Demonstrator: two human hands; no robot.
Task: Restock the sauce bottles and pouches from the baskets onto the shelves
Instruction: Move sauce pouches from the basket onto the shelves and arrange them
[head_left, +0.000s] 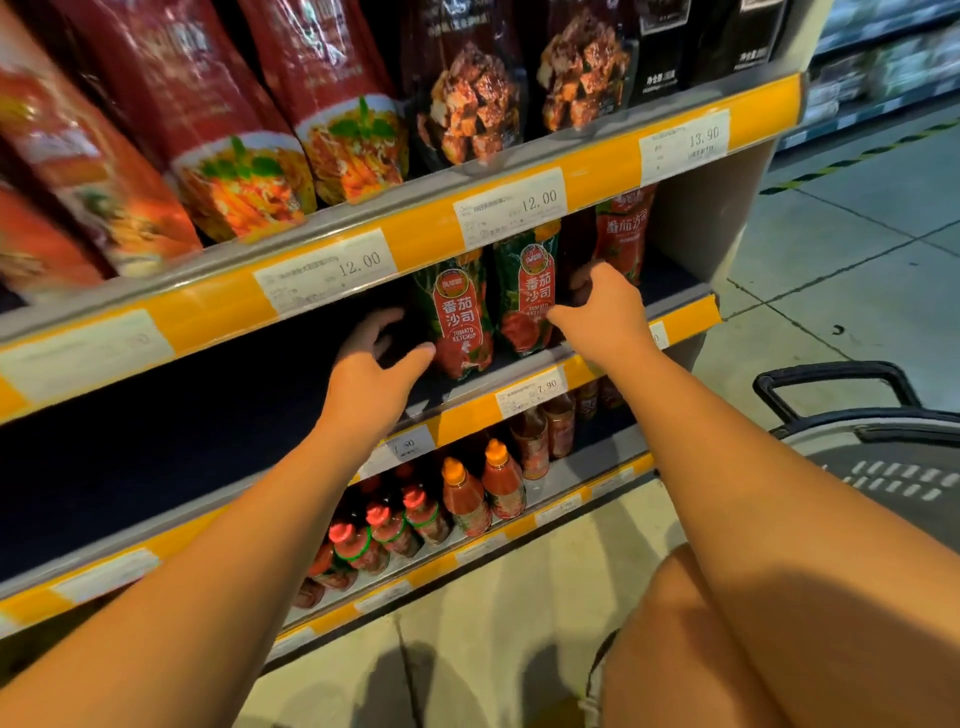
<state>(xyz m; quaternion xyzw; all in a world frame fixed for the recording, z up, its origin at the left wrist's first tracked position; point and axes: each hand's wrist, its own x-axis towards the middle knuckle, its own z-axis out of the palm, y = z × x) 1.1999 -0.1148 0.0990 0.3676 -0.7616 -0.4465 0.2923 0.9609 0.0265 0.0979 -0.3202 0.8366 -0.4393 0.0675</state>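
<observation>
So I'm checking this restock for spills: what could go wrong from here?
The ketchup pouches stand upright near the shelf lip; the left hand or right hand, both close beside them, could tip one off. A falling pouch might hit the bottles below. The basket sits close behind the right arm, so an elbow could bump it.

— What sits where?
— Ketchup pouches stand mid-frame on the middle shelf, between the left hand and right hand.
— Below?
— Bottles on the lower shelf; a basket at right.
</observation>
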